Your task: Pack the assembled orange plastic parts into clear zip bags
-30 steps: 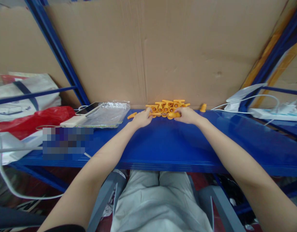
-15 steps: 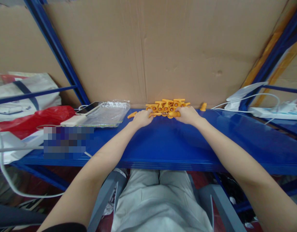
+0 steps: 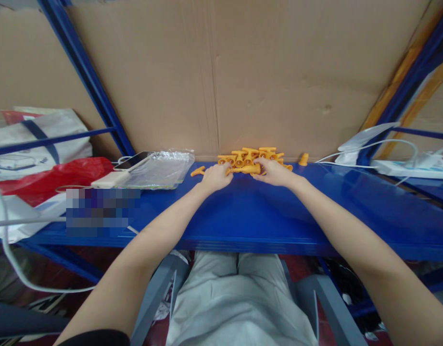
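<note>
My left hand [image 3: 217, 178] is closed on the handle end of a yellow corkscrew, mostly hidden by the fingers. A yellow tubular cover [image 3: 250, 169] lies in line with it, over the end that points right. My right hand [image 3: 273, 172] pinches the cover's far end with thumb and fingers. Just behind both hands, a pile of similar yellow T-handled pieces [image 3: 239, 158] has its round open ends facing me. Left of my left hand lies a loose yellow handle piece [image 3: 197, 171].
A single yellow cap [image 3: 303, 159] stands to the right, near the cardboard wall [image 3: 260, 86]. Plastic bags [image 3: 159, 168], a phone [image 3: 134, 161] and a white power bank [image 3: 110, 179] lie left on the blue shelf [image 3: 257, 216]. White cables and a power strip [image 3: 405, 168] are at right.
My hands have come closer together. The twisted shaft that showed between them is now covered by the yellow cover, and my right hand has shifted slightly left.
</note>
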Demonstrator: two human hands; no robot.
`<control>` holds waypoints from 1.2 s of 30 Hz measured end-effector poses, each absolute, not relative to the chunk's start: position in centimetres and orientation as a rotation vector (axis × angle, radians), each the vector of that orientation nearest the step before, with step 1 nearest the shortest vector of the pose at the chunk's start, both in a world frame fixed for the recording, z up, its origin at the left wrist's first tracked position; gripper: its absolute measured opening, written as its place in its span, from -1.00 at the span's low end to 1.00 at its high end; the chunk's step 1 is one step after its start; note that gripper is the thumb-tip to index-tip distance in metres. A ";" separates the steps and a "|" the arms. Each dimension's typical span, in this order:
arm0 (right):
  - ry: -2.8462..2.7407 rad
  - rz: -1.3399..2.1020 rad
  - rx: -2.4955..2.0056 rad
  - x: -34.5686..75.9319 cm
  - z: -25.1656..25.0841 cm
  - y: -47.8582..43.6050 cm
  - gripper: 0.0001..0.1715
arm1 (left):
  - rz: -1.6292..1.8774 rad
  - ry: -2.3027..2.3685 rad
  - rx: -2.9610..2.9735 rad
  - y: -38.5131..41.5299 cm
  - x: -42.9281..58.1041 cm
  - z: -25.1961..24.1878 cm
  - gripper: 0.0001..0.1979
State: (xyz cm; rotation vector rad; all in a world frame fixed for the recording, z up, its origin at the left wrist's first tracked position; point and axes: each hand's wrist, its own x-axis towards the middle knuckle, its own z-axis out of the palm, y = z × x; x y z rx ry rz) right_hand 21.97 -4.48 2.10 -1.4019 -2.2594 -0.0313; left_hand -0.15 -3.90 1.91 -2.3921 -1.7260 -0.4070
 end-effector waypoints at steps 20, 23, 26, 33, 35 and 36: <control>-2.049 0.959 -1.224 24.5 1.3 -2.8 -0.74 | -0.639 -1.569 -2.490 -2.8 -0.9 1.0 -0.57; -2.005 0.959 -1.232 24.6 0.9 -2.6 -0.66 | -0.697 -1.554 -2.475 -2.5 -0.9 0.7 -0.58; -1.940 0.973 -1.209 24.7 0.5 -2.2 -0.57 | -0.753 -1.554 -2.451 -2.0 -1.0 0.4 -0.58; -1.860 1.071 -1.109 25.2 -0.2 -1.4 -0.40 | -0.797 -1.539 -2.428 -2.0 -0.8 0.1 -0.61; -1.834 1.090 -1.067 25.3 -0.2 -1.3 -0.39 | -0.812 -1.528 -2.429 -2.2 -0.7 0.2 -0.63; -1.820 1.093 -1.050 25.3 -0.2 -1.3 -0.41 | -0.820 -1.522 -2.428 -2.3 -0.7 0.3 -0.64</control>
